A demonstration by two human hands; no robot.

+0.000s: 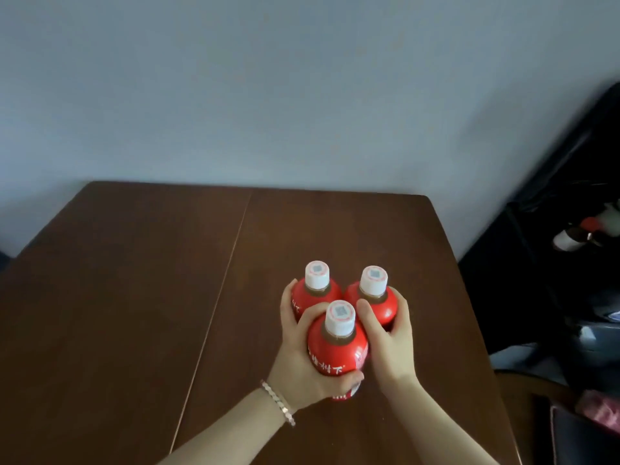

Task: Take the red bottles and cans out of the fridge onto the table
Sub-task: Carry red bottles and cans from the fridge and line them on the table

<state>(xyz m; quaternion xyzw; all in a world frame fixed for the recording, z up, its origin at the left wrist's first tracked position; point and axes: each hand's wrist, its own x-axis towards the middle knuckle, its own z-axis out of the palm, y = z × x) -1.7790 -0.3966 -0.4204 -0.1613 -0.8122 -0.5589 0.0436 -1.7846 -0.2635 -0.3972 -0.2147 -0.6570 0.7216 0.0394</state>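
Observation:
Three red bottles with white caps stand bunched together over the brown wooden table [134, 297]. The near bottle [337, 350] is in front, a second bottle [313, 292] is behind it on the left, and a third bottle [379, 302] is behind on the right. My left hand [302, 357] wraps round the left and near bottles, thumb between them. My right hand [391, 340] curls round the right bottle from the outside. The bottle bases are hidden by my hands, so I cannot tell whether they rest on the table.
A seam runs down the table left of the bottles. On the right stands the dark open fridge [553, 263], with a red-capped bottle [583, 231] lying inside. A dark chair [577, 431] with a pink item sits at the bottom right. A pale wall is behind.

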